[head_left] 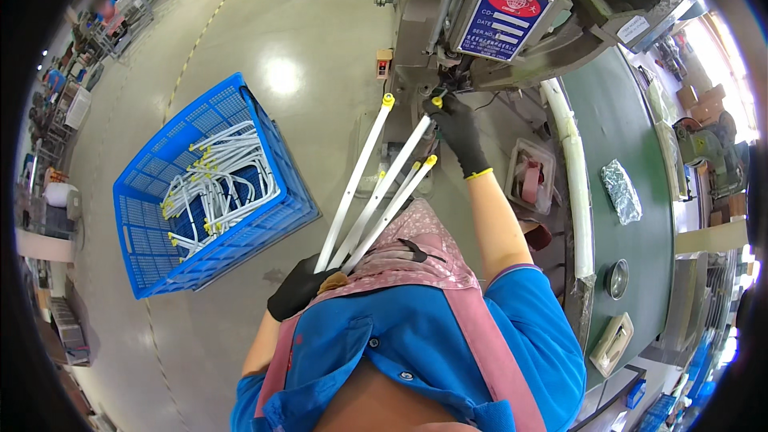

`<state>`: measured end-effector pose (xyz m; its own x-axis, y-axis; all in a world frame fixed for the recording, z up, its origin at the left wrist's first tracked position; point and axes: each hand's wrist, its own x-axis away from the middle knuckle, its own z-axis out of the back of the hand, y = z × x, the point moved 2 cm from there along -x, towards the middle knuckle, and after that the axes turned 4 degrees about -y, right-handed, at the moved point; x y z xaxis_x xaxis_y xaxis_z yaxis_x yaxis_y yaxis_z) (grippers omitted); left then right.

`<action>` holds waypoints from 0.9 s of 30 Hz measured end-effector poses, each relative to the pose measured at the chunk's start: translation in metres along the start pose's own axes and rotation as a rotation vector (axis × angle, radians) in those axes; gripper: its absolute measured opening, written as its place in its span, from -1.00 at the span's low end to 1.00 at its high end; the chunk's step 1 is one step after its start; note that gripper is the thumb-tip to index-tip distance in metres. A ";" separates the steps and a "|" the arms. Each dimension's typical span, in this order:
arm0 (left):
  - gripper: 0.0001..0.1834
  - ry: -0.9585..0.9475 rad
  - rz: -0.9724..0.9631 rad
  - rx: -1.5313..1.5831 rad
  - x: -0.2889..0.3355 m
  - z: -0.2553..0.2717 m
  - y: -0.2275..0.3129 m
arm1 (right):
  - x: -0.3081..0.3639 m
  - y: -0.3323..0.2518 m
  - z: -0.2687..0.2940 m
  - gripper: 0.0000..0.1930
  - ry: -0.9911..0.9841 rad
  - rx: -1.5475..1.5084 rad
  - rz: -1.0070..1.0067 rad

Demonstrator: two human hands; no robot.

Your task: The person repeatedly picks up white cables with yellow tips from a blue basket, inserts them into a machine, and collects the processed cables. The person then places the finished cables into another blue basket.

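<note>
My left hand, in a black glove, is closed around the lower ends of several white tubes at the front of my apron. The tubes fan upward and carry yellow end fittings. My right hand, in a black glove with a yellow cuff, is closed at the upper end of the middle tube, beside its yellow fitting. That end is at the working point of a grey press-like machine; whether it touches the machine, I cannot tell. Some right fingertips are hidden.
On the floor at left stands a blue plastic crate holding many bent white tubes with yellow fittings. A green-topped bench on the right carries a foil-like packet, a metal bowl and a tray. A plastic bin sits beside the machine.
</note>
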<state>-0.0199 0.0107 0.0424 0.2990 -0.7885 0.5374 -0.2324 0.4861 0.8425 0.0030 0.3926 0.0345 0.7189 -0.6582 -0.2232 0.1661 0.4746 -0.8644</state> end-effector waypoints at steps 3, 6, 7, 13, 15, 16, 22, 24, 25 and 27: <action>-0.69 0.032 0.004 -0.015 0.009 0.002 0.006 | 0.002 0.007 -0.006 -0.71 0.049 0.110 0.067; -0.68 0.031 -0.007 -0.057 0.007 0.004 0.003 | -0.001 0.016 -0.003 -0.70 0.046 -0.085 0.023; -0.68 0.022 -0.016 -0.069 0.005 0.003 -0.001 | -0.001 0.018 -0.004 -0.69 0.041 -0.036 0.029; -0.72 0.083 -0.040 0.041 0.001 -0.001 -0.030 | 0.012 0.015 -0.013 -0.66 0.115 0.093 0.138; -0.73 0.087 0.000 0.065 0.006 -0.002 -0.034 | 0.016 0.014 -0.011 -0.67 0.078 0.029 -0.065; -0.73 0.074 0.020 0.026 0.007 -0.002 -0.034 | 0.018 0.009 -0.006 -0.67 0.063 0.053 -0.036; -0.71 0.116 -0.031 0.167 0.003 -0.009 -0.030 | 0.020 -0.020 0.012 -0.66 0.014 0.074 0.061; -0.71 0.115 -0.011 0.157 -0.001 -0.012 -0.030 | 0.018 -0.024 0.016 -0.68 0.052 -0.041 0.009; -0.71 0.114 0.027 0.124 -0.005 -0.012 -0.031 | 0.017 -0.024 0.017 -0.68 0.059 -0.096 -0.051; -0.71 0.104 0.051 0.069 -0.011 -0.013 -0.033 | 0.012 -0.025 0.021 -0.69 0.031 -0.031 -0.010</action>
<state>-0.0037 0.0084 0.0092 0.3789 -0.7185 0.5832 -0.3117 0.4943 0.8115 0.0219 0.3853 0.0631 0.6957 -0.6812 -0.2282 0.1521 0.4501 -0.8799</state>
